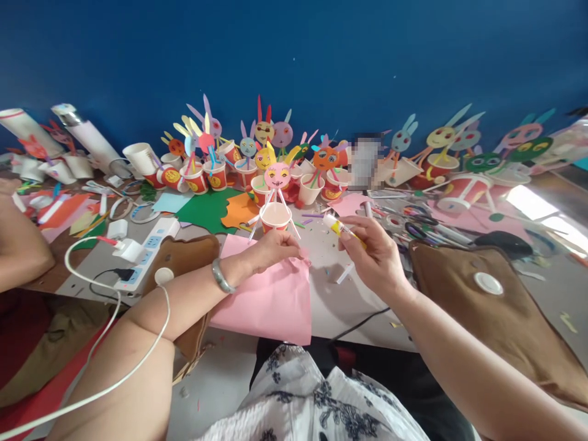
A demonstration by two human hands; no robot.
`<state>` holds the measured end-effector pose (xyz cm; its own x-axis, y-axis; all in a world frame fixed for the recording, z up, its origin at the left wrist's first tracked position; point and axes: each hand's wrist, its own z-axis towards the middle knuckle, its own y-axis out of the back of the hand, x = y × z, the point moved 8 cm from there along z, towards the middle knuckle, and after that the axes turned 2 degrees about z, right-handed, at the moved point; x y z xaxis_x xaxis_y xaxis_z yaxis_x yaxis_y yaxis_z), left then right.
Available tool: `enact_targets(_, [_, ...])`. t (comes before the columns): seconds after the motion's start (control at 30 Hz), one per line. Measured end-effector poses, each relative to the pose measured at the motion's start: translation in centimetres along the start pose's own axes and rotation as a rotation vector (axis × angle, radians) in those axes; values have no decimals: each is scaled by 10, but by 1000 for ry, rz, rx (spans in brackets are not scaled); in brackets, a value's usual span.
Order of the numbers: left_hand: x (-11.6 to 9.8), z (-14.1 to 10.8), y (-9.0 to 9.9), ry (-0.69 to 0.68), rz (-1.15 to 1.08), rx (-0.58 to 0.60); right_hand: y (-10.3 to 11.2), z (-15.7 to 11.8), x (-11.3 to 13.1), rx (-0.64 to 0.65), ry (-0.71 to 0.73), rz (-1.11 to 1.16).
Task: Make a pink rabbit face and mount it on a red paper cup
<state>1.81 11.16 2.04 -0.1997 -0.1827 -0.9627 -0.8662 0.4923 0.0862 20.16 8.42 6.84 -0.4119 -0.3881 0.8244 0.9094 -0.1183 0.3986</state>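
My right hand holds a glue stick with a white and yellow tube, raised over the table and pointing left. My left hand, with a bangle at the wrist, rests above a sheet of pink paper. Its fingertips are pinched together at the sheet's upper right; what lies between them is too small to make out. Just behind that hand stands a paper cup with a pink rabbit face and paper-strip limbs. A small white piece lies below the glue stick.
Several paper-cup rabbit figures line the blue wall. Green paper and orange paper lie left of the cup. A power strip with cables sits left, scissors and pens right. Brown pouches flank me. Another person's arm is at far left.
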Motion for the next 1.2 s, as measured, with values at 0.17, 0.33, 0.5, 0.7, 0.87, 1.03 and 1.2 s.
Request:
enact_targets(0.17, [0,2,-4,-36,-19,55,-14,-4,-4,107,-45,13])
enact_targets(0.33, [4,3,-4,-72,6,42,-21,-7,-9,129,-158,113])
enact_targets(0.5, [1,1,0,-68,92,-31,-6,-7,5,-90,-58,-24])
enact_targets(0.7, [-5,1,3,-112,79,-57,-14,-18,11,-95,46,-140])
enact_targets(0.87, [-7,0,4,-144,102,-75,-22,-21,6,-62,63,-170])
enact_targets(1.03, [1,0,-3,-63,42,-20,-15,-19,-5,-168,44,-118])
enact_targets(1.2, [5,2,-7,-90,101,7,-31,-15,-24,22,-74,68])
